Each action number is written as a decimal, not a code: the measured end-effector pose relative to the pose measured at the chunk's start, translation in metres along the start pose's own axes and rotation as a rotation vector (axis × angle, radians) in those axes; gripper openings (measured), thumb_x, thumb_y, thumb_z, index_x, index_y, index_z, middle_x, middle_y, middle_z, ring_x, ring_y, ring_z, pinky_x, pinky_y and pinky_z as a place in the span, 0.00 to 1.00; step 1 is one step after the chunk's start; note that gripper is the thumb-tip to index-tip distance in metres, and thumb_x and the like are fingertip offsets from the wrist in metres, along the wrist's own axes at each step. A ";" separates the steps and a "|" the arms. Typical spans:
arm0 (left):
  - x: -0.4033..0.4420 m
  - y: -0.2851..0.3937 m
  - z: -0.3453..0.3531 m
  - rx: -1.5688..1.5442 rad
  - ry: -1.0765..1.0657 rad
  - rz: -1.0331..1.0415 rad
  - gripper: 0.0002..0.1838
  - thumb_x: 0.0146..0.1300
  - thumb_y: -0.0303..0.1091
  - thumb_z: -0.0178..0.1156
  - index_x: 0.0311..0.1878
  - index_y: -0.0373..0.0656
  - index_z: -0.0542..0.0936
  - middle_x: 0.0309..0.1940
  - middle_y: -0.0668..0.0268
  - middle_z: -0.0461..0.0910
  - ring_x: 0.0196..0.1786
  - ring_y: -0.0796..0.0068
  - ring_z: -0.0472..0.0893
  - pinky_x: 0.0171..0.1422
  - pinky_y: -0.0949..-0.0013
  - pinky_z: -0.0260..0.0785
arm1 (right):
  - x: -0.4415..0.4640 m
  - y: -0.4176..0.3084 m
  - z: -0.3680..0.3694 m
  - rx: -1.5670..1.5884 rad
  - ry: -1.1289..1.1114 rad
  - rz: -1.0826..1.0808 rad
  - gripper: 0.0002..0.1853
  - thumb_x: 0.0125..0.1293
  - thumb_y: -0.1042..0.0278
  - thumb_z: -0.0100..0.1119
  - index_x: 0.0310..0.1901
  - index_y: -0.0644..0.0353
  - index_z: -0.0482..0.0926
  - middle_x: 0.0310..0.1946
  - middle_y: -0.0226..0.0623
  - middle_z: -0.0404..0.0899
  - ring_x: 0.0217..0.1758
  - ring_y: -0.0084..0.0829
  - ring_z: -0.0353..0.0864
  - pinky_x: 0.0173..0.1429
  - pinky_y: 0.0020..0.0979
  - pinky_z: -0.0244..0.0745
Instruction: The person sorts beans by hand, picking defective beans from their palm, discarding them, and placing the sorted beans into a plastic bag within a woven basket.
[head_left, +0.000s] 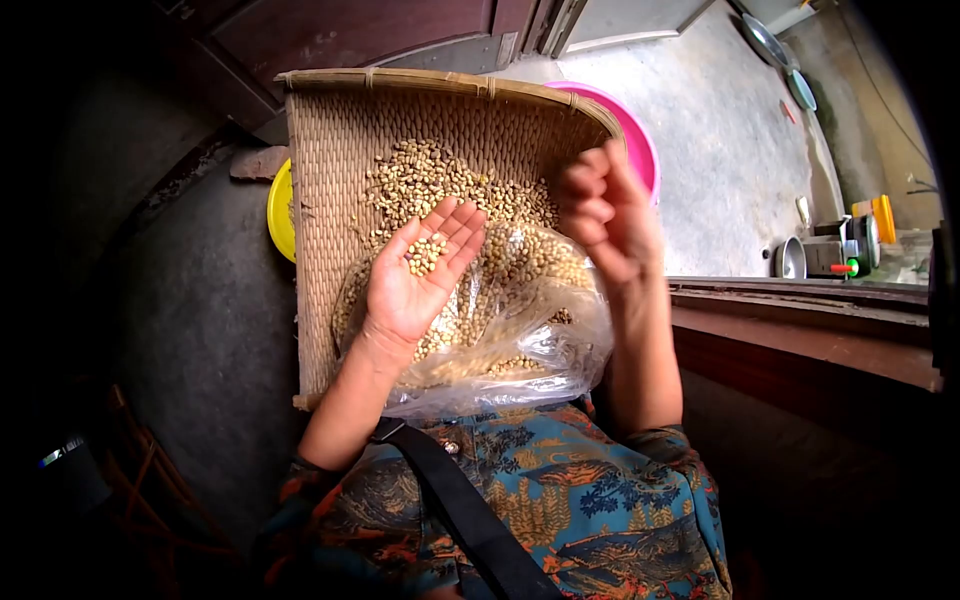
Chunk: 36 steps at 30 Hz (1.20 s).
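My left hand [405, 290] is palm up with its fingers stretched out, holding a small pile of pale soybeans [426, 254] in the palm. It hovers over a clear plastic bag [560, 345] of the same beans, which lies in a woven bamboo winnowing basket [330, 200]. Above the basket's right rim is my right hand [610, 215], its fingers curled in and blurred by motion; whatever they hold cannot be made out. Loose beans [425, 175], some darker, are spread on the weave beyond the bag.
A pink basin [640, 150] shows behind the basket's right side, and a yellow container [282, 215] behind its left. To the right run a brown sill [790, 335] and a pale floor [720, 150]. A metal bowl [791, 258] stands by the far wall. A dark red door [350, 45] is at the top.
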<state>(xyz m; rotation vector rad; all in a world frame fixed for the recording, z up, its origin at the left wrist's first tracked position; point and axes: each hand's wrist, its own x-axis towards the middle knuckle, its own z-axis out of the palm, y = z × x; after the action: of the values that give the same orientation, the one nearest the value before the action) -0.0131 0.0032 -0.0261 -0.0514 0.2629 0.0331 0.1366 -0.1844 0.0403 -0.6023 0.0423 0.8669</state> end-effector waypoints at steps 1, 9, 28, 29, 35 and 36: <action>0.000 0.002 0.000 -0.014 0.025 0.008 0.23 0.76 0.33 0.43 0.68 0.29 0.65 0.69 0.43 0.65 0.76 0.48 0.60 0.82 0.50 0.51 | -0.003 -0.018 -0.003 0.045 -0.014 -0.092 0.23 0.78 0.43 0.41 0.34 0.53 0.73 0.23 0.27 0.70 0.18 0.14 0.59 0.18 0.17 0.51; 0.002 0.003 0.004 -0.006 0.002 0.007 0.25 0.76 0.35 0.43 0.70 0.28 0.62 0.72 0.43 0.60 0.77 0.49 0.56 0.83 0.50 0.48 | 0.035 -0.087 -0.098 -1.844 0.547 -0.803 0.21 0.77 0.52 0.47 0.49 0.62 0.82 0.42 0.38 0.84 0.43 0.35 0.80 0.48 0.33 0.74; 0.000 -0.014 0.019 0.172 0.005 -0.054 0.26 0.78 0.44 0.42 0.66 0.33 0.71 0.61 0.60 0.76 0.63 0.71 0.71 0.75 0.62 0.58 | -0.003 0.063 0.030 -1.765 -0.328 -0.735 0.16 0.57 0.80 0.63 0.48 0.62 0.80 0.39 0.43 0.78 0.42 0.44 0.80 0.46 0.39 0.76; -0.003 -0.014 0.013 0.186 -0.021 -0.042 0.25 0.77 0.44 0.43 0.65 0.34 0.72 0.60 0.60 0.76 0.62 0.70 0.72 0.74 0.62 0.59 | -0.009 0.064 0.034 -1.773 -0.319 -0.730 0.15 0.57 0.81 0.62 0.47 0.63 0.80 0.38 0.43 0.78 0.41 0.43 0.80 0.46 0.38 0.77; 0.010 -0.031 -0.002 0.210 -0.177 -0.054 0.25 0.77 0.47 0.43 0.64 0.41 0.77 0.59 0.64 0.78 0.64 0.68 0.71 0.72 0.59 0.61 | -0.015 0.060 0.041 -1.999 -0.295 -0.718 0.11 0.61 0.85 0.58 0.44 0.64 0.81 0.37 0.43 0.79 0.39 0.41 0.83 0.42 0.35 0.78; 0.010 -0.031 -0.001 0.209 -0.217 -0.053 0.25 0.77 0.47 0.43 0.63 0.42 0.77 0.57 0.65 0.78 0.62 0.68 0.72 0.71 0.58 0.62 | -0.017 0.059 0.047 -2.005 -0.310 -0.694 0.11 0.60 0.85 0.58 0.44 0.64 0.81 0.38 0.44 0.79 0.40 0.43 0.82 0.43 0.36 0.77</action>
<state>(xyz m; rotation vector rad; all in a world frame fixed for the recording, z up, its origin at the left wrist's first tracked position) -0.0021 -0.0279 -0.0280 0.1525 0.0467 -0.0410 0.0728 -0.1434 0.0564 -2.1266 -1.3854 0.0141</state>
